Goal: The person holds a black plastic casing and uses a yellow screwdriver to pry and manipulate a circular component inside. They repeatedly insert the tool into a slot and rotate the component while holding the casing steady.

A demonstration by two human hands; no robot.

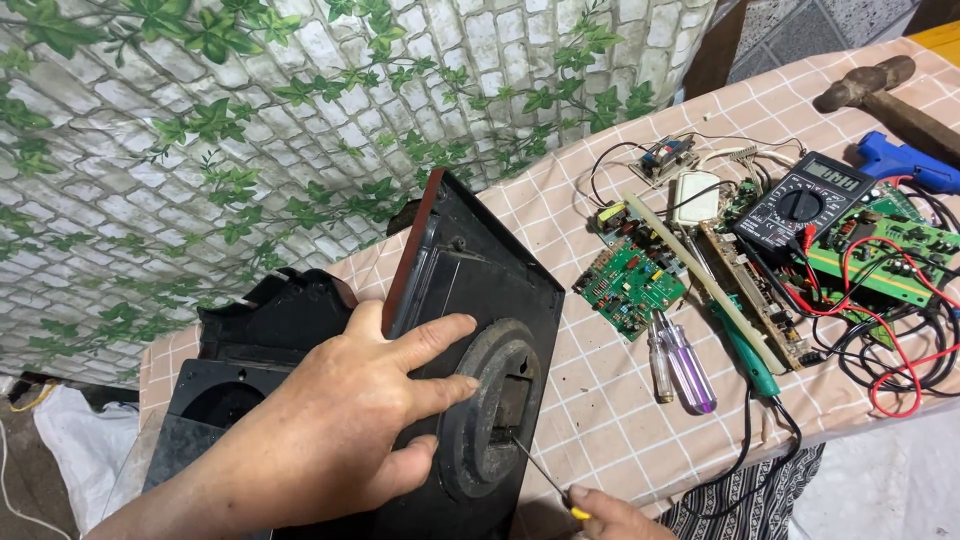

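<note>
A head-worn camera looks down at two bare hands working on a black plastic appliance housing, which stands tilted on edge in the lower middle of the frame. The left hand lies flat against its face, fingers spread and pressing beside a round recessed ring. The right hand, only partly in view at the bottom edge, pinches the yellow handle of one thin screwdriver, whose shaft reaches up to the ring. A second black housing part lies behind the left hand, at lower left.

The housing rests on a surface covered with a pink checked cloth. To the right lie several green circuit boards — one small square board nearest the housing, and a long one near the right edge; how many others lie beneath the wires cannot be told. Two screwdrivers with clear handles lie side by side below the small board. One green-handled soldering iron lies just right of them, its black cord trailing off the surface. One black multimeter sits on the boards with red leads looping at the right. At upper right are one hammer and one blue glue gun. A stone-and-ivy patterned sheet fills the upper left.
</note>
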